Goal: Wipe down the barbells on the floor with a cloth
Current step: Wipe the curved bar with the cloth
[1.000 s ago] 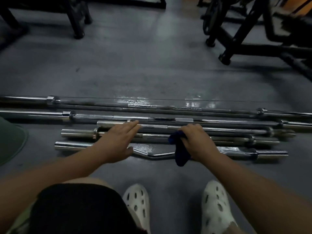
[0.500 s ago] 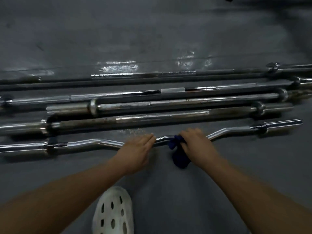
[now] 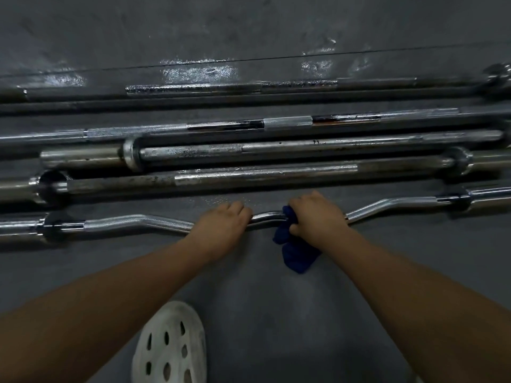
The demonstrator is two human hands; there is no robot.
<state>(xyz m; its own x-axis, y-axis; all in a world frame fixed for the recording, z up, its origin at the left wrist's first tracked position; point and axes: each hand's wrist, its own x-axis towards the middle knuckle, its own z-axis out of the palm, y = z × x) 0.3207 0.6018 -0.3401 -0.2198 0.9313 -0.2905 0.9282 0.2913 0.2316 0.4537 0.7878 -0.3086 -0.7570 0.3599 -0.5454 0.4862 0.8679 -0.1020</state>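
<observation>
**Both hands on the curl bar, blue cloth under the right**

Nearest the camera, a white perforated clog (image 3: 170, 345) is standing on the dark grey rubber floor (image 3: 276, 313), between the two bare forearms reaching forward.

Just beyond it, the left hand (image 3: 221, 225) is lying palm-down over the middle stretch of the chrome zigzag curl bar (image 3: 138, 221), its fingers bending over the top of the bar; how far they are wrapping round it cannot be told. Close beside it to the right, the right hand (image 3: 318, 217) is gripping the same bar with a crumpled dark blue cloth (image 3: 297, 254) held between palm and metal, fingers curling over the far side. The loose end of the cloth is hanging down toward the camera and resting on the floor. A short bare piece of bar is showing between the two hands. The curl bar is lying crosswise on the floor, its collars near the left and right edges of the view.

Behind it, slightly apart, two short, thick steel barbells (image 3: 262, 175) are lying side by side and touching, their surfaces looking dull and spotted. Further back, a long thin chrome barbell with knurled bands (image 3: 287, 124) is running across the whole view. Farthest off, a long dark barbell (image 3: 193, 88) is lying beside glistening patches on the floor.
</observation>
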